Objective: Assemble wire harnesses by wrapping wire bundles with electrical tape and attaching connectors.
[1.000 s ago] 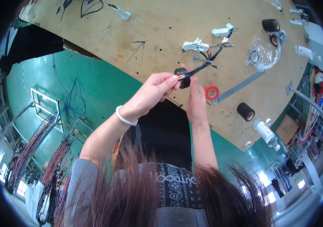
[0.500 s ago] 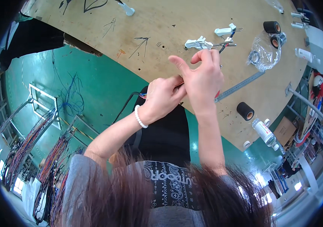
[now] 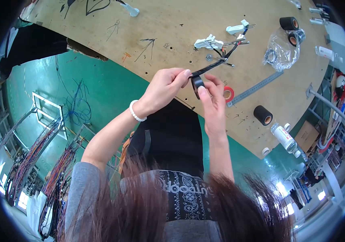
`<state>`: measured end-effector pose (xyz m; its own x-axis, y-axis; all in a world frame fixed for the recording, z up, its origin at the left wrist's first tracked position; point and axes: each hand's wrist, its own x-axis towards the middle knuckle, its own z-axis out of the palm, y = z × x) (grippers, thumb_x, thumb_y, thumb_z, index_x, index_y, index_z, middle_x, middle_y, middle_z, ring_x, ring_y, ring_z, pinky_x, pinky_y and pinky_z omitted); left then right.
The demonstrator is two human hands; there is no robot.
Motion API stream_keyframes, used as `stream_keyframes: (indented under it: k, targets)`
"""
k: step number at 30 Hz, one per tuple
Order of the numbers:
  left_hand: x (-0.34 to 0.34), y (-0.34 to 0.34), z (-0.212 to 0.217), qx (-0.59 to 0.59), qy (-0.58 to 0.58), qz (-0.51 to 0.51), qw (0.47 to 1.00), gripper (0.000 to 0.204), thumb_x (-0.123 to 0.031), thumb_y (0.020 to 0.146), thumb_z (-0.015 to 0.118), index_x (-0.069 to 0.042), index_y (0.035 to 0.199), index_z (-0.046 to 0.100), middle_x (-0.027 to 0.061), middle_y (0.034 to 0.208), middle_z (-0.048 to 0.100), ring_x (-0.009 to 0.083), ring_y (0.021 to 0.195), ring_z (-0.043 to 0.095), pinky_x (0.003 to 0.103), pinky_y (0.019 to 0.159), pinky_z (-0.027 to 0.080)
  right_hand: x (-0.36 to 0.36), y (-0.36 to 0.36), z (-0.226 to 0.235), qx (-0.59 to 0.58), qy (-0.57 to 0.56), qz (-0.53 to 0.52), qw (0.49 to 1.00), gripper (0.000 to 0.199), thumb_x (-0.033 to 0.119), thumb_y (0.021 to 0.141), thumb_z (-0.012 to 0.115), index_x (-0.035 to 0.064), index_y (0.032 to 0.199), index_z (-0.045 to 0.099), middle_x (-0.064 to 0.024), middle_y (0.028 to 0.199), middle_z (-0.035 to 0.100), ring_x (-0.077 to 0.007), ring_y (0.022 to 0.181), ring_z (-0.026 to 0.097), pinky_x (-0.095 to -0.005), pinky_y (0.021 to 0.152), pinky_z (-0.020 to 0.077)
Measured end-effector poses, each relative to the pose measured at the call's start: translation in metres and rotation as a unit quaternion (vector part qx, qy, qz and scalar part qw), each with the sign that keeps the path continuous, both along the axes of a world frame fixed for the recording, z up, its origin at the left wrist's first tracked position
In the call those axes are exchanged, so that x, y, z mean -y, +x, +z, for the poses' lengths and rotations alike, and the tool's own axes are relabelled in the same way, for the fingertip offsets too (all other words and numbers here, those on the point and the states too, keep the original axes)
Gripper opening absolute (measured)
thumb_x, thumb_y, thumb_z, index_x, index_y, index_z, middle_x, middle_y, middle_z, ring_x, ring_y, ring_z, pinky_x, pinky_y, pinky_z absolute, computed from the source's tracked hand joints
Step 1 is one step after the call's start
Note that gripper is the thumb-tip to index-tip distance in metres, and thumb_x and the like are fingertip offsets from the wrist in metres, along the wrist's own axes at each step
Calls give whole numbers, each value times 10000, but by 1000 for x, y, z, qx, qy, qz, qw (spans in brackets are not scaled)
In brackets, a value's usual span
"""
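A black-taped wire bundle (image 3: 209, 67) slants over the near part of the board, its far end branching toward two white clamp fixtures (image 3: 209, 42) with metal pins. My left hand (image 3: 166, 86), wearing a white beaded bracelet, pinches the near end of the bundle between thumb and fingers. Just below the bundle, my right hand (image 3: 214, 99) grips a roll of black tape (image 3: 197, 85), thumb on its near side and fingers behind. The roll sits close against the bundle beside my left fingertips. Whatever lies inside my left fist is hidden.
On the wooden board (image 3: 160, 24) lie a red tape roll (image 3: 229, 94), a steel ruler (image 3: 257, 88), a clear plastic bag (image 3: 283, 54) and black tape rolls (image 3: 263, 115). A water bottle (image 3: 284, 137) is near the right edge. Wire bundles (image 3: 29, 165) hang from racks at left.
My hands have moved apart, and the taped bundle and black tape roll between them now show. My left hand has shifted left and up; my right hand has come down, uncovering the red roll.
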<state>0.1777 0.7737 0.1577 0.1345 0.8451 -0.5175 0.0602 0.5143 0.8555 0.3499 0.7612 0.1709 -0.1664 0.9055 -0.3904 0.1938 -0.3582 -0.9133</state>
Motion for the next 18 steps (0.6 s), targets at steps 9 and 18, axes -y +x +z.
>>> stream_keyframes:
  k: [9,18]
  targets:
    - [12,38,0,-201,89,43,975,363,-283,936,535,-19,693,584,147,539,560,339,516,572,407,485,425,-85,-46,41,461,149,294,824,352,280,838,709,-9,1032,658,-113,913,653,-281,863,635,-366,758,496]
    - [43,17,0,100,-42,47,993,300,-259,1024,435,-38,864,562,-50,572,406,57,495,375,245,466,309,67,-17,-11,-89,-74,-102,988,433,314,1045,387,-37,1205,585,-112,1223,607,-184,1172,543,-309,1032,378]
